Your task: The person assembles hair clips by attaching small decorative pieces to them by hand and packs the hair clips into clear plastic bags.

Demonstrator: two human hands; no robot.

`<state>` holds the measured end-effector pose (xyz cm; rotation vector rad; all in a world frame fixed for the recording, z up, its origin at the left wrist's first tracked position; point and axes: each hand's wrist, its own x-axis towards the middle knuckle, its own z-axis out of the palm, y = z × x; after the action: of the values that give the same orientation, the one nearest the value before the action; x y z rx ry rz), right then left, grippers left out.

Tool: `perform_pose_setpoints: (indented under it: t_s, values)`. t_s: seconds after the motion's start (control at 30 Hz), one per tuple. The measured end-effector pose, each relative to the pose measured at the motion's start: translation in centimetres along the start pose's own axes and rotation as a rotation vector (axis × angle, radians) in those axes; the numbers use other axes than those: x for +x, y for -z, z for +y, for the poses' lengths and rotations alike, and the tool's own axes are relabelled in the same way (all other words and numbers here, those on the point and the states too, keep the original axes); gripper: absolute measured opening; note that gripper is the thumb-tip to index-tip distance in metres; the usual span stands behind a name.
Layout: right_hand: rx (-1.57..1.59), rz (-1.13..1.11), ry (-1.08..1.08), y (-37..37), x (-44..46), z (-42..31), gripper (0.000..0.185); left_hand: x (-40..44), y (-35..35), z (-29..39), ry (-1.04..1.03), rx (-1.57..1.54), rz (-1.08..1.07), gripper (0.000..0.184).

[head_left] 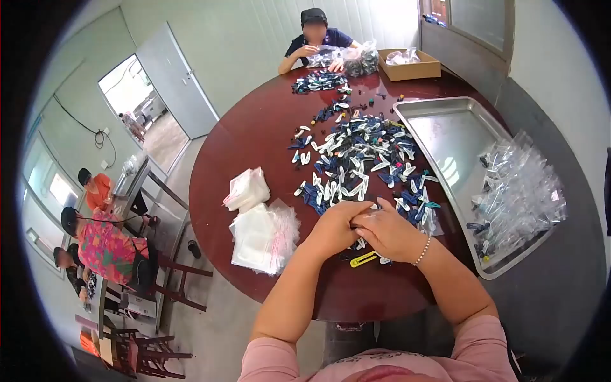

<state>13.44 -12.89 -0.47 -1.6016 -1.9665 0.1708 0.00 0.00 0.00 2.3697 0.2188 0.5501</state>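
My left hand (338,227) and my right hand (393,233) meet at the near edge of a pile of small snap hair clips (356,159), mostly white, navy and black. Both hands have curled fingers pressed together, the right partly over the left fingertips. Something small and dark may be between them, but the fingers hide it. Just below the hands lies a yellow clip (364,259) on the dark red round table (344,296). Left of my left hand are two stacks of clear plastic bags, a nearer one (264,239) and a farther one (246,190).
A metal tray (445,137) on the right holds filled clear packets (519,184). Across the table, a person (316,44) handles plastic bags near another clip heap (318,81) and a cardboard box (410,65). Several people sit at a bench on the left, near wooden stools (181,280).
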Motion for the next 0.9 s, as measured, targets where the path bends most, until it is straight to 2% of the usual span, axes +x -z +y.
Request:
perform_pose_setpoints:
  t_s: [0.17, 0.43, 0.6, 0.7, 0.77, 0.83, 0.9]
  values:
    - [-0.053, 0.099, 0.074, 0.5, -0.2, -1.2, 0.030, -0.1, 0.0, 0.1, -0.057, -0.038, 0.010, 0.049]
    - [-0.079, 0.118, 0.157, 0.6, 0.1, -1.2, 0.027, -0.2, 0.2, 0.6, 0.098, -0.244, -0.021, 0.043]
    - [-0.007, 0.326, 0.215, -1.0, 0.0, -0.1, 0.025, 0.0, -0.1, 0.1, 0.172, -0.256, 0.067, 0.036]
    - [0.038, 0.439, 0.212, -0.4, 0.2, -0.4, 0.022, 0.2, -0.2, -0.9, 0.235, -0.266, 0.177, 0.029]
    - [0.072, 0.425, 0.201, 0.5, 0.2, -0.5, 0.026, 0.2, 0.1, -1.1, 0.286, -0.252, 0.209, 0.028]
    - [0.131, 0.542, 0.068, 0.4, 0.1, -0.1, 0.023, 0.3, 0.3, -1.2, 0.341, -0.244, 0.238, 0.027]
    - [0.114, 0.544, 0.019, 0.4, 0.1, 0.7, 0.021, 0.4, 0.6, -1.5, 0.408, -0.236, 0.243, 0.026]
